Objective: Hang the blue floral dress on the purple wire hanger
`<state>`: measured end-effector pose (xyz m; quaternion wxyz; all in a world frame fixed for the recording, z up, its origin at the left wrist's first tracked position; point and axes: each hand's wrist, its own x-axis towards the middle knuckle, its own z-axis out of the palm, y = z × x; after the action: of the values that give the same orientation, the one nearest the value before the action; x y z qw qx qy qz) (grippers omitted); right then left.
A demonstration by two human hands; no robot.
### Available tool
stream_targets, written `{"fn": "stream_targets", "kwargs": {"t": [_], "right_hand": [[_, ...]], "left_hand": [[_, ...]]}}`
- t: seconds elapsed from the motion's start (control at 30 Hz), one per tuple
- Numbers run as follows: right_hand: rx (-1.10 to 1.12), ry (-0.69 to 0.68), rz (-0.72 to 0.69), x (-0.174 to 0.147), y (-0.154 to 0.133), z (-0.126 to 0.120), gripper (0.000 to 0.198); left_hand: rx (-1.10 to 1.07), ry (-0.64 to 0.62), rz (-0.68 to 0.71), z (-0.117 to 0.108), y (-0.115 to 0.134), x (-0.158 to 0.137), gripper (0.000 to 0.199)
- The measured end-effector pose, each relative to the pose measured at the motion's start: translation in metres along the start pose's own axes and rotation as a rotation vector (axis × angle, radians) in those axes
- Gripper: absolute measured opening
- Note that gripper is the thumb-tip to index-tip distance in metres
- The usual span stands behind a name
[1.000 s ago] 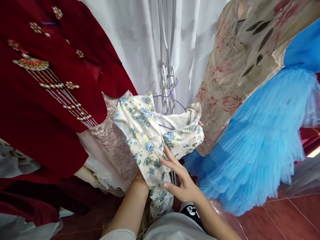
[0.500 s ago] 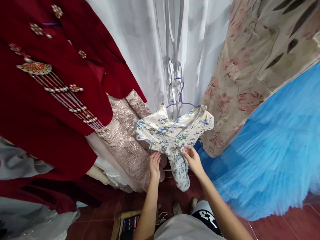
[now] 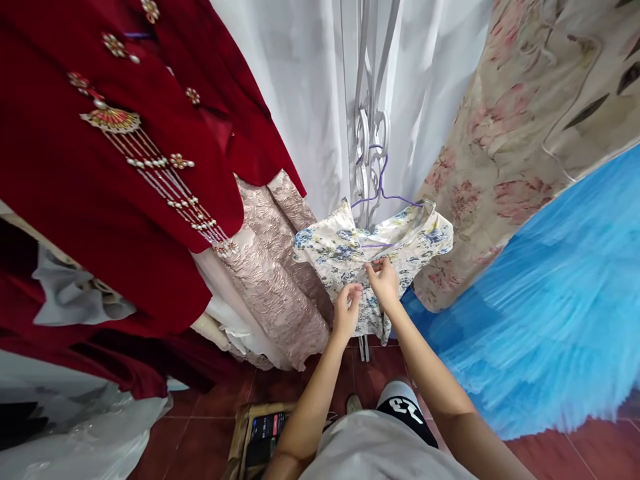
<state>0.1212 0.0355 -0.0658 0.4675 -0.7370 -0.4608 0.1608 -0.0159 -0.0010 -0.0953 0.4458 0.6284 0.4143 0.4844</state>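
Observation:
A white blouse [image 3: 335,247] with blue and yellow flowers hangs by its shoulders on a purple wire hanger [image 3: 383,189]. My right hand [image 3: 386,285] is closed at the bottom of its V neckline, thumb and fingertips pinching the cloth there. Just lower and to the left, my left hand [image 3: 347,312] has its fingers curled toward the thumb at the blouse front; its fingertips seem to hold a bit of the fabric. The blouse's lower part is partly hidden behind my hands and wrists.
A white metal rack [image 3: 364,127] carries the hanger, with white curtain [image 3: 300,87] behind. Left hang a red velvet garment [image 3: 165,280] with beaded ornaments and a pink brocade dress [image 3: 270,267]. Right are a floral beige dress [image 3: 480,180] and blue tulle [image 3: 540,307]. A phone [image 3: 269,427] lies below.
My left hand has moved from beside the blouse's left edge onto its front. My right hand has risen to the neckline. The lower part, formerly gathered and dangling, now spreads flatter.

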Motion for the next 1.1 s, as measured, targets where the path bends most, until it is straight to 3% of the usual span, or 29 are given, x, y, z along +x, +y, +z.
{"fn": "stream_targets", "kwargs": {"t": [0.17, 0.33, 0.53, 0.7, 0.83, 0.97, 1.1], "right_hand": [[0.024, -0.024, -0.08, 0.005, 0.002, 0.004, 0.028], [0.106, -0.095, -0.087, -0.016, 0.013, -0.002, 0.026], [0.207, -0.171, -0.083, -0.051, 0.022, -0.027, 0.029], [0.347, -0.195, -0.026, -0.067, 0.022, -0.047, 0.032], [0.493, -0.25, 0.069, -0.08, 0.022, -0.048, 0.035], [0.626, -0.251, 0.13, -0.075, 0.004, -0.049, 0.037], [0.701, -0.186, 0.058, -0.04, -0.041, -0.056, 0.034]], "left_hand": [[0.094, 0.011, 0.16, 0.002, 0.027, 0.034, 0.033], [0.26, 0.005, 0.266, -0.002, 0.019, 0.043, 0.042], [0.423, -0.048, 0.342, 0.011, 0.004, 0.038, 0.027], [0.341, -0.102, 0.376, 0.025, -0.005, 0.022, 0.005], [0.26, -0.108, 0.296, 0.032, -0.018, -0.001, 0.006], [0.206, -0.099, 0.233, 0.031, -0.026, -0.015, 0.007], [0.244, -0.118, 0.226, 0.023, -0.024, -0.014, 0.008]]}}
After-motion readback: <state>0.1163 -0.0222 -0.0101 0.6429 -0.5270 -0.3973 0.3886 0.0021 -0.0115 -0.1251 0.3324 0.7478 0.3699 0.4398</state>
